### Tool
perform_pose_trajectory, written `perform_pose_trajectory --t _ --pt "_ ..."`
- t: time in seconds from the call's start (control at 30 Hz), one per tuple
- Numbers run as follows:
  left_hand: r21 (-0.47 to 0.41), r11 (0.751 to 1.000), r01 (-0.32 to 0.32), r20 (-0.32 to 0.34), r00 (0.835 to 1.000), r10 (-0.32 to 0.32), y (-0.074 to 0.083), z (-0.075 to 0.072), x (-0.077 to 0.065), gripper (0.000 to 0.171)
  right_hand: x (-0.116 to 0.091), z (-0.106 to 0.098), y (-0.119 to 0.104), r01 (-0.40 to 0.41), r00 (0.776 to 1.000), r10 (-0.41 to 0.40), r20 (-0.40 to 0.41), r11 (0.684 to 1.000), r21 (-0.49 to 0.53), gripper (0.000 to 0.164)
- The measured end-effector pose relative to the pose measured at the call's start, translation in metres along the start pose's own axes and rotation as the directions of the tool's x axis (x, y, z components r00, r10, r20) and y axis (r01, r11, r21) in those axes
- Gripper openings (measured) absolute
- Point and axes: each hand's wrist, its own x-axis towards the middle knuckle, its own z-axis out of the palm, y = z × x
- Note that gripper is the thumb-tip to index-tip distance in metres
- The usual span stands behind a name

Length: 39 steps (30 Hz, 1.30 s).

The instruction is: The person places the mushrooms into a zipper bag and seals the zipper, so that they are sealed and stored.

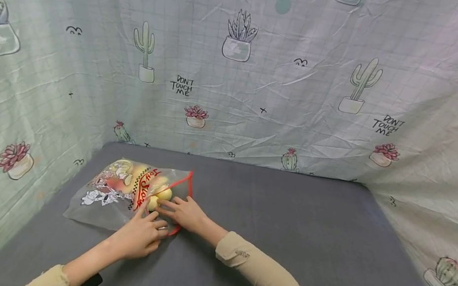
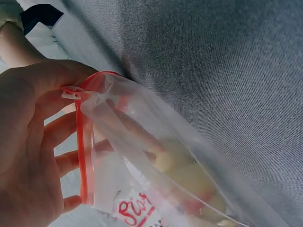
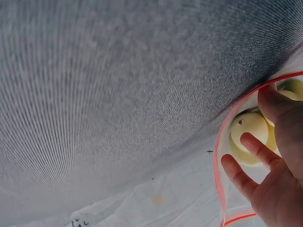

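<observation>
A clear plastic zip bag [image 1: 118, 215] with red edging and printed cartoon figures lies on the left of the table. Pale yellow round fruits [image 3: 249, 130] are inside near its mouth, one showing a small dark spot. My left hand [image 1: 139, 236] grips the near side of the mouth; in the left wrist view its thumb is by the red zip edge [image 2: 81, 151] and its fingers are spread behind the plastic. Through the mouth reaches my right hand [image 1: 186, 214], fingers extended beside the fruits. Some of its fingers are hidden in the right wrist view.
The grey table [image 1: 287, 232] extends to the right of the bag. A hanging cloth [image 1: 266, 79] printed with potted plants encloses the back and both sides. Red and orange shapes [image 1: 116, 183] show through the bag's far part.
</observation>
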Motion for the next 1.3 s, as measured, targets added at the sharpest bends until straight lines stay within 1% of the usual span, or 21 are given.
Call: perform_pose_trajectory --t 0.2,0.3,0.37,0.43,0.53,0.63,0.87,0.97,1.17,1.3 --pt "0.035 0.999 -0.013 -0.033 0.999 0.014 0.002 0.000 -0.002 0.016 -0.004 0.003 0.001 -0.007 1.000 0.009 -0.027 0.997 0.072 0.052" --pt "0.054 0.998 -0.024 -0.060 0.998 0.028 0.001 0.001 -0.002 0.017 -0.007 0.003 0.003 -0.001 0.998 0.006 -0.055 0.995 0.100 0.050" --pt "0.056 0.998 -0.035 -0.090 0.995 0.040 0.002 0.001 -0.003 0.019 -0.010 0.003 0.004 0.004 0.997 0.006 -0.079 0.992 0.124 0.050" --pt "0.064 0.997 -0.046 -0.133 0.990 0.055 0.002 0.002 -0.004 0.021 -0.013 0.003 0.005 0.004 0.995 0.009 -0.095 0.990 0.140 0.050" --pt "0.081 0.995 -0.059 -0.201 0.977 0.074 0.002 0.002 -0.004 0.024 -0.018 0.004 0.008 0.000 0.994 0.018 -0.109 0.986 0.164 0.051" --pt "0.098 0.993 -0.068 -0.248 0.965 0.091 0.002 0.002 -0.004 0.027 -0.022 0.005 0.009 0.004 0.993 0.019 -0.117 0.983 0.186 0.050" --pt "0.085 0.994 -0.068 -0.296 0.951 0.090 0.003 0.001 -0.007 0.030 -0.033 0.003 0.013 0.024 0.983 0.017 -0.181 0.974 0.226 0.046" --pt "0.076 0.995 -0.069 -0.317 0.944 0.089 0.003 0.001 -0.008 0.031 -0.037 0.004 0.015 0.019 0.981 0.031 -0.189 0.966 0.256 0.047" --pt "0.046 0.996 -0.078 -0.370 0.925 0.089 0.003 0.003 -0.009 0.037 -0.045 0.006 0.018 0.020 0.977 0.053 -0.206 0.941 0.337 0.048" --pt "0.039 0.996 -0.075 -0.412 0.907 0.084 0.005 0.002 -0.009 0.043 -0.050 0.005 0.019 0.016 0.972 0.072 -0.223 0.929 0.370 0.047"
